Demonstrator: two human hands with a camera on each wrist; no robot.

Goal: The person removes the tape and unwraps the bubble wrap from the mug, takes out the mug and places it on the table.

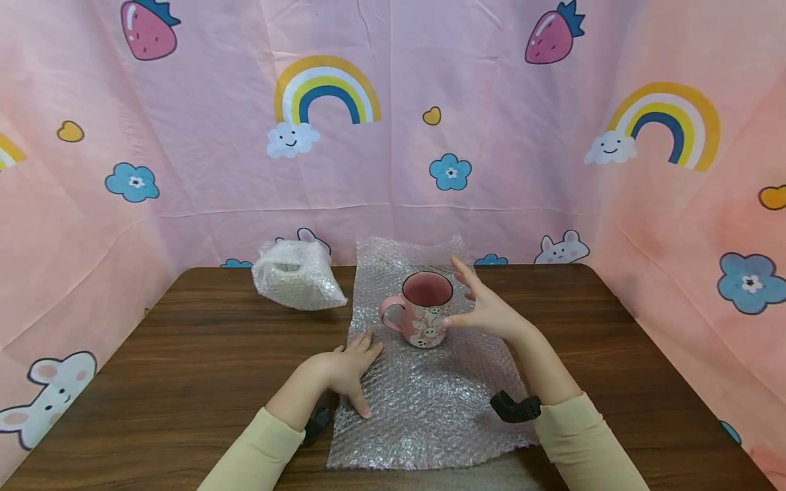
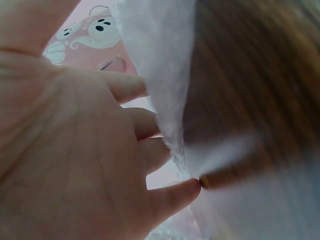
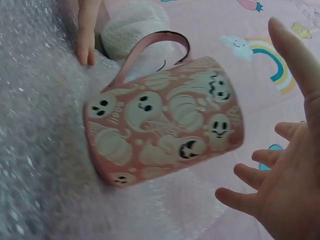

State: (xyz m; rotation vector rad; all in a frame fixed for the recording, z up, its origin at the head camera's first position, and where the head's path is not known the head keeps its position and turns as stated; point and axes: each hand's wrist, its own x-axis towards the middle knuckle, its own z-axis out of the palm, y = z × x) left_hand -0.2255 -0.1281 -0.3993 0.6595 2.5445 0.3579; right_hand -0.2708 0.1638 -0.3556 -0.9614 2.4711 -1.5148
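Observation:
A pink mug (image 1: 426,320) with white ghosts and pumpkins in relief stands upright on a sheet of bubble wrap (image 1: 430,416), its handle to the left. My right hand (image 1: 494,314) hovers at the mug's right side, fingers spread. In the right wrist view, a gap shows between those fingers and the mug (image 3: 165,125). On the sheet's left edge rests my left hand (image 1: 346,372), its fingers stretched out. The left wrist view shows that palm (image 2: 75,135) close up, with part of the mug (image 2: 97,37) behind it.
A bundle (image 1: 301,279) in bubble wrap sits at the back left of the brown wooden table (image 1: 202,354). Printed pink cloth (image 1: 393,170) hangs behind the table and along both sides. A dark wrist device (image 1: 516,408) is on the right arm.

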